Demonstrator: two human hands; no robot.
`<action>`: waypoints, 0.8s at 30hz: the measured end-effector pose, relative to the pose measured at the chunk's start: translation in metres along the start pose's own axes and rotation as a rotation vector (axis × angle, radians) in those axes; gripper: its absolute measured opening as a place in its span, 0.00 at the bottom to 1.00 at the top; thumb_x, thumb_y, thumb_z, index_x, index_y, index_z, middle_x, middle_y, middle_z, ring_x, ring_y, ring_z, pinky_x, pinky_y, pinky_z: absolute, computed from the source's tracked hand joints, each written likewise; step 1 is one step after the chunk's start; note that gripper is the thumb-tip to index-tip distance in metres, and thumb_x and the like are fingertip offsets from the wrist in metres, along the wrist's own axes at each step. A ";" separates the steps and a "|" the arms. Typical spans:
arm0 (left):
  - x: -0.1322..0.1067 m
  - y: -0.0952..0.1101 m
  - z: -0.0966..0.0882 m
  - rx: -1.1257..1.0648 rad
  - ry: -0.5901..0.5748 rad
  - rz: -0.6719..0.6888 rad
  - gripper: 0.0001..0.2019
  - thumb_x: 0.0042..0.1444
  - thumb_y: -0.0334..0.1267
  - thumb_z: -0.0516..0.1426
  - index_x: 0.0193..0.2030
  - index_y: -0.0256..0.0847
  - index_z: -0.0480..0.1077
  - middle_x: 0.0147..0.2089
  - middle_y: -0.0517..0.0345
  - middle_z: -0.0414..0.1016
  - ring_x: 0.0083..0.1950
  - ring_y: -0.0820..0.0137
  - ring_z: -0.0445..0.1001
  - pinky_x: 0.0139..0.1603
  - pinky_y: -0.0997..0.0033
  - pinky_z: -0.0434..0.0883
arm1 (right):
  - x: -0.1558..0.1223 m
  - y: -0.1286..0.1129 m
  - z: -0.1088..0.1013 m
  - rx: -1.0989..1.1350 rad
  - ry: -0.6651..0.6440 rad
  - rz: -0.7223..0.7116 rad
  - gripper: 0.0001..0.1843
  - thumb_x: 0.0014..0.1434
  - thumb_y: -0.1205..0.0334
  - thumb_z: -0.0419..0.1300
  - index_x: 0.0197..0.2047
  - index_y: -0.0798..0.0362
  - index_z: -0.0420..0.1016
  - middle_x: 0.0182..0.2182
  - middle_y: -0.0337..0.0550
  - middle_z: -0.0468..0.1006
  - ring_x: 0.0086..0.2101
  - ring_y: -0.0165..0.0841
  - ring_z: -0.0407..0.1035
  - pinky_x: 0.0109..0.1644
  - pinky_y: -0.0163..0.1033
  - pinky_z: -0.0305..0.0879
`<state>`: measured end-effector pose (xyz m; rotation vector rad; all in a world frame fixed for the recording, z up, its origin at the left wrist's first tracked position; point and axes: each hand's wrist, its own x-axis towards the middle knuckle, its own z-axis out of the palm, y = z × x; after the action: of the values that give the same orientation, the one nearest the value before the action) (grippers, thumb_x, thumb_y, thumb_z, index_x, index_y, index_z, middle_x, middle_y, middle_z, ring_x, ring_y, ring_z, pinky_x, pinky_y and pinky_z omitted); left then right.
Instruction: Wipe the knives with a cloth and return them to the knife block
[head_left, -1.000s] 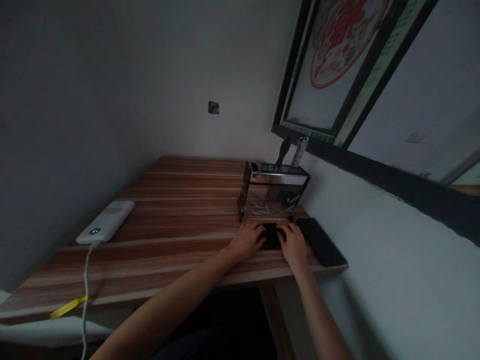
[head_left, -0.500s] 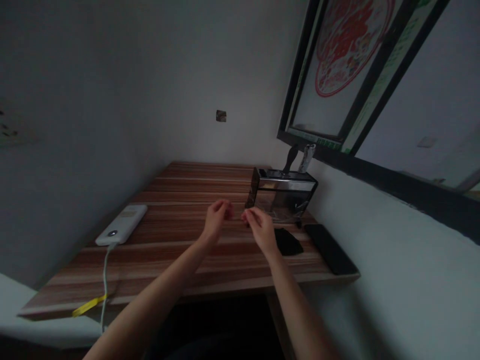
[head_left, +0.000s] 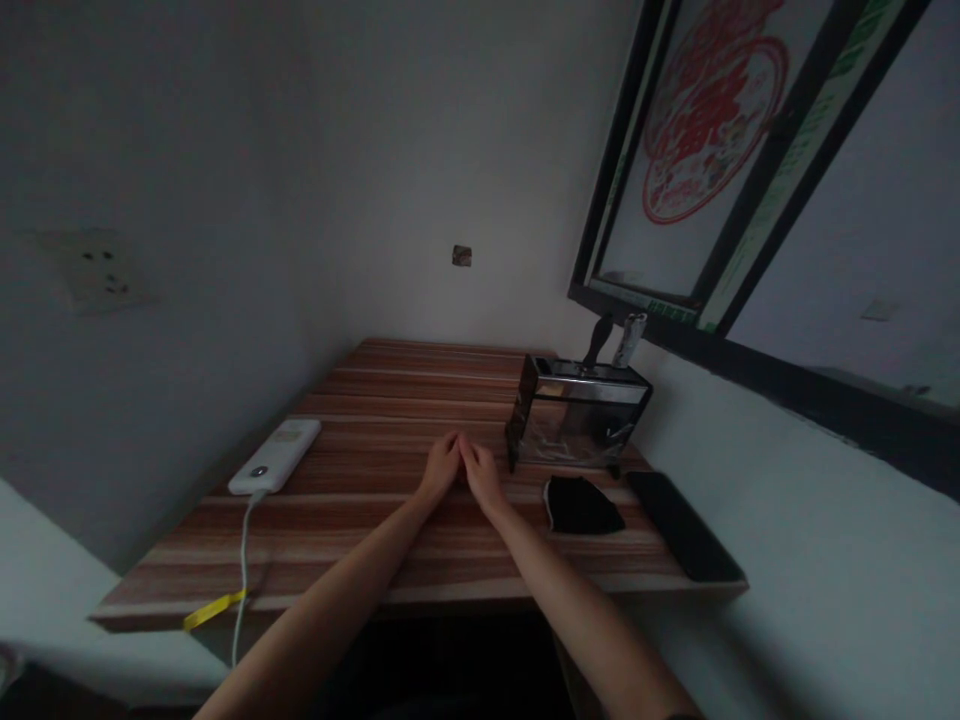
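Note:
My left hand [head_left: 441, 468] and my right hand [head_left: 482, 474] meet over the middle of the wooden tabletop [head_left: 360, 460], tips touching like a small tent. The fingers of both are stretched forward and slope down, and I see nothing held in either. The undersides of the fingers are hidden. To the right of my right hand lies a folded black cloth item [head_left: 583, 506] with a pale edge. Behind it stands a dark box with clear sides [head_left: 577, 425], a black handle [head_left: 598, 340] and a silvery handle [head_left: 630, 338] sticking up from its top.
A black phone [head_left: 684, 525] lies near the right edge. On the left are a white power bank [head_left: 276, 457] and its white cable [head_left: 244, 560], with a yellow strap [head_left: 214, 610] at the front edge. A dark-framed window [head_left: 697, 315] borders the right, and a socket [head_left: 105, 272] the left wall.
My hands, apart with curled fingers before, have come together until their tips touch. The view has shifted, so the table and its things appear lower and farther right.

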<state>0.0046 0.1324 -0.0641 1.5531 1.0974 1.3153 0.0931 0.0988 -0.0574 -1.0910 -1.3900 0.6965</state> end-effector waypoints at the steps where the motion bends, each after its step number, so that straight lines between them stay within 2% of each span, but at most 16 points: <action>1: 0.001 -0.001 -0.001 0.011 -0.006 0.002 0.11 0.52 0.42 0.50 0.29 0.38 0.68 0.29 0.57 0.73 0.33 0.68 0.70 0.36 0.71 0.67 | 0.000 0.001 0.001 -0.003 -0.002 0.003 0.29 0.57 0.37 0.46 0.25 0.54 0.71 0.22 0.42 0.73 0.29 0.33 0.67 0.33 0.34 0.61; 8: 0.003 -0.002 -0.002 0.044 -0.117 -0.011 0.19 0.55 0.47 0.46 0.31 0.36 0.71 0.30 0.53 0.76 0.35 0.64 0.73 0.41 0.67 0.68 | 0.001 0.010 0.006 -0.043 -0.023 0.035 0.34 0.57 0.34 0.44 0.19 0.54 0.70 0.16 0.41 0.71 0.24 0.33 0.66 0.28 0.34 0.59; 15: 0.001 -0.001 -0.003 0.051 -0.169 -0.018 0.21 0.57 0.46 0.44 0.31 0.35 0.72 0.29 0.52 0.77 0.35 0.63 0.74 0.41 0.66 0.69 | 0.000 0.013 0.004 -0.067 -0.056 0.020 0.35 0.58 0.35 0.42 0.24 0.54 0.75 0.23 0.45 0.77 0.29 0.36 0.71 0.35 0.36 0.63; 24: -0.001 0.000 -0.001 0.066 -0.180 -0.030 0.23 0.57 0.50 0.44 0.30 0.35 0.73 0.24 0.55 0.75 0.32 0.64 0.73 0.35 0.68 0.68 | 0.000 0.015 0.004 -0.097 -0.052 0.019 0.35 0.58 0.35 0.41 0.24 0.54 0.75 0.25 0.47 0.78 0.31 0.37 0.72 0.34 0.37 0.63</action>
<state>0.0032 0.1313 -0.0642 1.6622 1.0560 1.1055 0.0925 0.1050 -0.0718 -1.1707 -1.4720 0.6818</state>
